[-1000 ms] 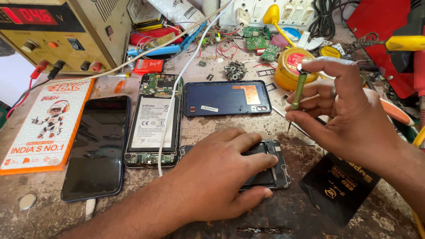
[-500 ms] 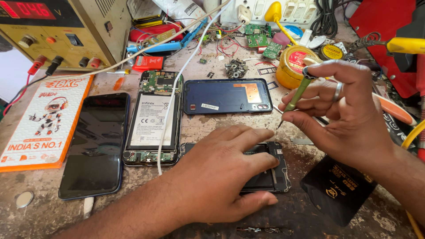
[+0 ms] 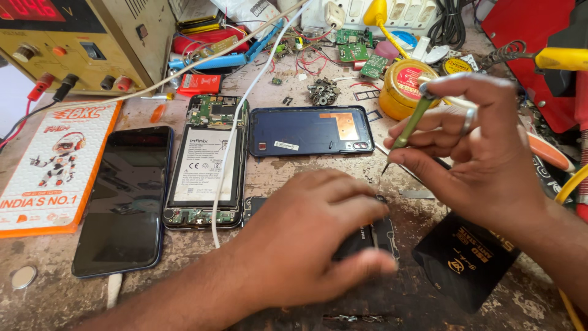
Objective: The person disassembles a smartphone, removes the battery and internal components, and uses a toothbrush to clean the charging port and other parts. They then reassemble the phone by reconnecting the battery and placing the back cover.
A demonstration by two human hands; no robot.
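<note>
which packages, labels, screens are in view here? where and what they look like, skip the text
Power supply display: top left, dark panel, red digits.
Flat box: left edge, white and orange, cartoon robot.
Dark phone screen: beside the box, black, off.
Battery label: in the opened phone, white rectangle.
Round tin: behind the right hand, yellow, red label.
Black pouch: lower right, gold print.

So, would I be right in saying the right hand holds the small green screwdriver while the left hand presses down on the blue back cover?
Not quite: the head view shows the left hand pressing on the opened black phone, not the blue back cover, which lies untouched beyond it. The right hand does hold the green screwdriver.
</note>
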